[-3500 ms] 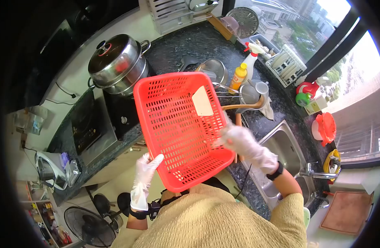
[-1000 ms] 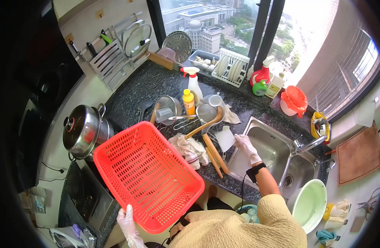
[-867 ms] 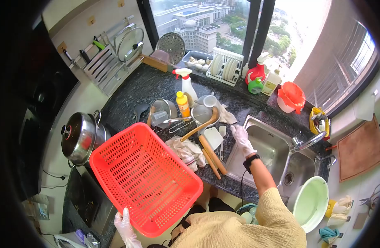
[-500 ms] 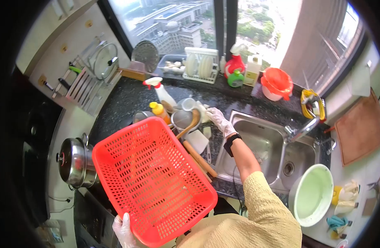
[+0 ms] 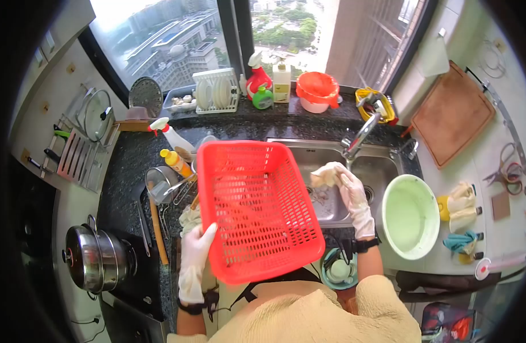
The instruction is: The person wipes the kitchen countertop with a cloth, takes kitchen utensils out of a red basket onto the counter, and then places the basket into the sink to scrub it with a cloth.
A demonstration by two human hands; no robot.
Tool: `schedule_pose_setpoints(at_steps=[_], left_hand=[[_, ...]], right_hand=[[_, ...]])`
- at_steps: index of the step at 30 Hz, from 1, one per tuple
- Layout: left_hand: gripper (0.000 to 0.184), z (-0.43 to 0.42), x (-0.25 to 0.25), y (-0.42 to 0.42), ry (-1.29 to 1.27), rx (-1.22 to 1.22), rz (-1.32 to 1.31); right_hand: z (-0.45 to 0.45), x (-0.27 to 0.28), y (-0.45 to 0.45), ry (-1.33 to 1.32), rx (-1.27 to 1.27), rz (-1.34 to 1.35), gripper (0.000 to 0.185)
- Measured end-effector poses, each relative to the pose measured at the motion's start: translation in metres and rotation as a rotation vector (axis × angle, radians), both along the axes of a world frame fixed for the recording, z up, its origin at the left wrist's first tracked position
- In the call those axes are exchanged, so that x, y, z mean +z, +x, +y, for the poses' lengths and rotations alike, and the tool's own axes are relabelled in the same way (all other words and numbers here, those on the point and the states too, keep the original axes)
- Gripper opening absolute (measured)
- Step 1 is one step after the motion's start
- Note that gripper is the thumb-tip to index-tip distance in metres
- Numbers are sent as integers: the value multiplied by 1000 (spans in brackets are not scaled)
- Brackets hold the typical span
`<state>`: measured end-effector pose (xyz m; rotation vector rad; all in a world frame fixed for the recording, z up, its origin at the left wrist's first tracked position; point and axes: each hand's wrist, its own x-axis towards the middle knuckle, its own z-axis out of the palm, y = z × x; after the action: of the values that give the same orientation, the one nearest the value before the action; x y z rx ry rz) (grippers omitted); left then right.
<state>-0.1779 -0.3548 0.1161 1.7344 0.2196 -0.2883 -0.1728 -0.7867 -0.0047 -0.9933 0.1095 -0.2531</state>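
My left hand (image 5: 195,254), in a clear glove, grips the left side of a red perforated plastic basket (image 5: 240,153), thumb over its rim. The basket is tilted toward me and hides part of the counter and of the sink (image 5: 382,171). My gloved right hand (image 5: 354,200) pinches a crumpled off-white cloth (image 5: 327,174) above the left sink basin, just right of the basket. Another crumpled pale cloth (image 5: 189,220) lies on the counter beside the basket's left edge.
Left are a steel pot (image 5: 90,257), wooden rolling pin (image 5: 157,223), strainer (image 5: 163,184), yellow bottle (image 5: 176,163) and white spray bottle (image 5: 174,137). A pale green basin (image 5: 411,220) stands right of the sink; a faucet (image 5: 363,134) rises behind. Below hangs a bowl of dishes (image 5: 340,268).
My right hand has left the cluttered counter and come over the sink with the cloth. The basket has shifted right relative to the counter, and my view has turned right.
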Motion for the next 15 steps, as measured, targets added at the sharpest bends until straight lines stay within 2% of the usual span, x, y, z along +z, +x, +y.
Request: schedule_pose_setpoints(at_steps=[2, 5, 8, 10, 13, 15], left_hand=[[36, -17, -9, 27, 18, -131, 62], [42, -36, -44, 73, 54, -338, 18], [44, -79, -18, 93, 51, -495, 107], [42, -96, -55, 121, 127, -580, 78], [41, -131, -82, 151, 162, -665, 141], [42, -150, -86, 161, 130, -699, 188]], right_hand=[[-9, 2, -37, -14, -90, -14, 41], [-7, 15, -74, -172, -199, -37, 39], [3, 40, -95, -322, -316, 42, 38], [-1, 39, -100, -416, -402, 54, 37], [4, 56, -108, -404, -471, 57, 38], [-9, 45, -109, -383, -406, -24, 39]])
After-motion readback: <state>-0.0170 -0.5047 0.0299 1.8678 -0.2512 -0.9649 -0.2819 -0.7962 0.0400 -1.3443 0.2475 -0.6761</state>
